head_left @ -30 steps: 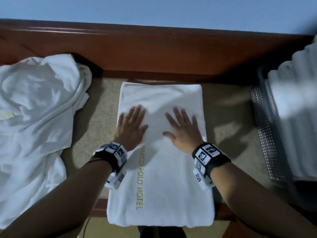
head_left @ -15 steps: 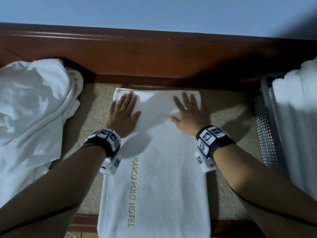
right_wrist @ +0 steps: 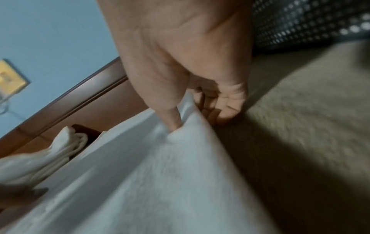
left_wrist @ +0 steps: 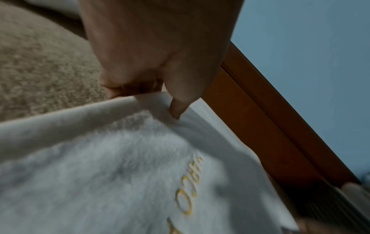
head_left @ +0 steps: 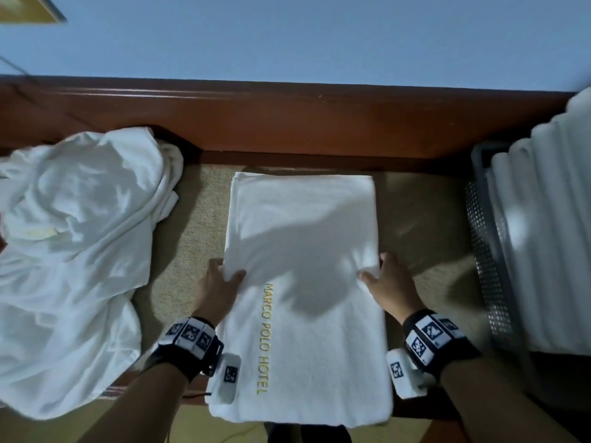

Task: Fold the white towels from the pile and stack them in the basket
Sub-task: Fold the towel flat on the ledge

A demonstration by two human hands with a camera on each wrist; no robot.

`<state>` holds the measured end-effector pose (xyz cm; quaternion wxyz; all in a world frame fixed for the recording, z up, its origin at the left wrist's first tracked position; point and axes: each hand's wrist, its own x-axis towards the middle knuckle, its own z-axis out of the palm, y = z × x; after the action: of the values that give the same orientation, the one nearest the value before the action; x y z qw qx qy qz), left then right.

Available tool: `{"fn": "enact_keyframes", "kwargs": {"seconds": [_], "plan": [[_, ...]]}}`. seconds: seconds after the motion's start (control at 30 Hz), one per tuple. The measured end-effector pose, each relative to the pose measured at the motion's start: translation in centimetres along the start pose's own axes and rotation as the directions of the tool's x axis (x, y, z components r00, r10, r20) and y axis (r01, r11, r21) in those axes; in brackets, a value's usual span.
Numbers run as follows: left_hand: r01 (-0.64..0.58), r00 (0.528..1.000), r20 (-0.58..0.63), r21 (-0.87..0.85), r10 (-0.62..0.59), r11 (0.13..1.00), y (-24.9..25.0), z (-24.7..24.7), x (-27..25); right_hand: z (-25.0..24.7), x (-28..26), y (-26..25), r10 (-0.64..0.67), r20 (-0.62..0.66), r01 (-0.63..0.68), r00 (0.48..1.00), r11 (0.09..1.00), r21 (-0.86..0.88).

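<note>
Half a second back my palms lay flat near the far end of the long folded white terry towel with gold lettering, smoothing it. Now both have come back to its mid-length: my left hand pinches the left edge, thumb on top, fingers under; my right hand likewise on the right edge. The towel lies on the beige carpeted ledge, between the crumpled white pile and the grey mesh basket. I judge smoothing done and the next crosswise fold beginning.
</note>
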<state>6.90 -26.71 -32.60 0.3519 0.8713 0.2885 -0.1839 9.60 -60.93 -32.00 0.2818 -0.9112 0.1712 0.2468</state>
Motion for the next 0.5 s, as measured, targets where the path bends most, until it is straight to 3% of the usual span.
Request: {"fn": "enact_keyframes", "kwargs": {"seconds": [0.13,0.23,0.37,0.5], "plan": [[0.138,0.984,0.150,-0.287,-0.097,0.948,-0.5,-2.2,1.7,-0.2,-0.4,0.4,0.086,0.089,-0.103,0.992,0.971,0.214],[0.158,0.974,0.217,-0.446,-0.065,0.881,0.2,-4.7,1.2,-2.4,-1.2,0.4,0.057,0.131,-0.104,0.990,0.918,0.383],[0.072,0.976,0.209,-0.581,0.064,0.811,5.0,-10.0,-2.2,-8.7,-5.0,-2.5,-0.074,0.081,0.019,0.994,0.843,0.538],[-0.152,0.964,0.076,-0.625,0.253,0.765,11.2,-16.7,-5.4,-15.9,-8.0,-6.6,-0.198,-0.088,0.210,0.976,0.758,0.617]]}}
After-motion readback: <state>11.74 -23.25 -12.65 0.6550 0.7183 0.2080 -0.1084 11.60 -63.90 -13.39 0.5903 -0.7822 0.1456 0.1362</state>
